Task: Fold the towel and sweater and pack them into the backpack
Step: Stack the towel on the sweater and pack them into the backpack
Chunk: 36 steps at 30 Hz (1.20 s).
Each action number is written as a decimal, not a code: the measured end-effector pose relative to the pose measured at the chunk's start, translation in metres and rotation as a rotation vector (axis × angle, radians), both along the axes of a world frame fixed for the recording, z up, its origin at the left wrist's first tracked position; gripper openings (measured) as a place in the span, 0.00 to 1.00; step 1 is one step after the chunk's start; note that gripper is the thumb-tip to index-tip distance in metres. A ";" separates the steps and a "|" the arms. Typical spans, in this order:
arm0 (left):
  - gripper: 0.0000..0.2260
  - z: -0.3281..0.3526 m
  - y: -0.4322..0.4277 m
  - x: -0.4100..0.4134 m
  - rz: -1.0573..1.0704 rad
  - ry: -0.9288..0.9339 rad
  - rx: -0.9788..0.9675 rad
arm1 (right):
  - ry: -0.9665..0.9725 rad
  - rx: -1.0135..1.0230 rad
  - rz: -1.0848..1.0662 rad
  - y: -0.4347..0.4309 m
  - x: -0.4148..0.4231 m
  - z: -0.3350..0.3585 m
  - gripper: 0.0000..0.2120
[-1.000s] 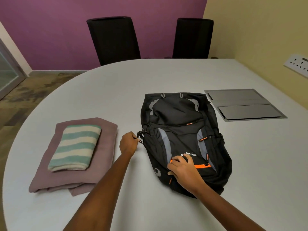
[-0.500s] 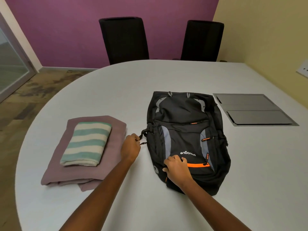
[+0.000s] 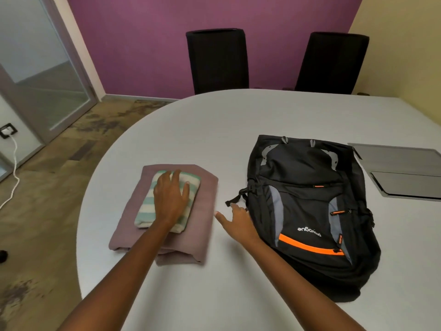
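L hand (image 3: 170, 197) flat, fingers straight, on folded towel (image 3: 144, 212) atop folded sweater (image 3: 204, 211). R hand (image 3: 238, 223) open, holds nothing, btwn sweater & backpack (image 3: 310, 199) on bench (image 3: 238, 115).

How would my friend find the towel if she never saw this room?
Look at the big white table, on the side left of the black backpack. A folded mauve sweater lies there, and the towel sits on top of it under the left hand. It is the only striped thing, mint green and cream.
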<state>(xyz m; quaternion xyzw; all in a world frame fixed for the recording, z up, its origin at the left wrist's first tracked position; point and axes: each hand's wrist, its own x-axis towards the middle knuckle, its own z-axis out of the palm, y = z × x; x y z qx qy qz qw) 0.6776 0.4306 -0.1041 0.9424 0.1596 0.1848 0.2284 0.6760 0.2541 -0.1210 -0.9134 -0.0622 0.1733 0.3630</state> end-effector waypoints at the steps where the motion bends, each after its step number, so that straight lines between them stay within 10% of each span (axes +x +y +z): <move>1: 0.22 -0.002 0.012 0.000 0.025 0.035 -0.007 | 0.069 0.075 -0.038 0.010 0.001 0.002 0.37; 11: 0.50 -0.029 0.104 -0.009 0.254 0.586 -0.452 | 0.535 0.405 -0.331 0.085 0.017 -0.007 0.62; 20: 0.65 -0.050 0.105 -0.021 0.228 0.515 -0.830 | 0.606 0.507 -0.426 0.095 0.023 -0.027 0.69; 26: 0.64 -0.050 0.093 -0.023 0.186 0.530 -0.821 | 0.654 0.569 -0.434 0.077 0.025 -0.028 0.61; 36: 0.64 -0.061 0.081 -0.026 0.115 0.523 -0.888 | 0.919 0.651 -0.277 0.039 0.013 -0.028 0.08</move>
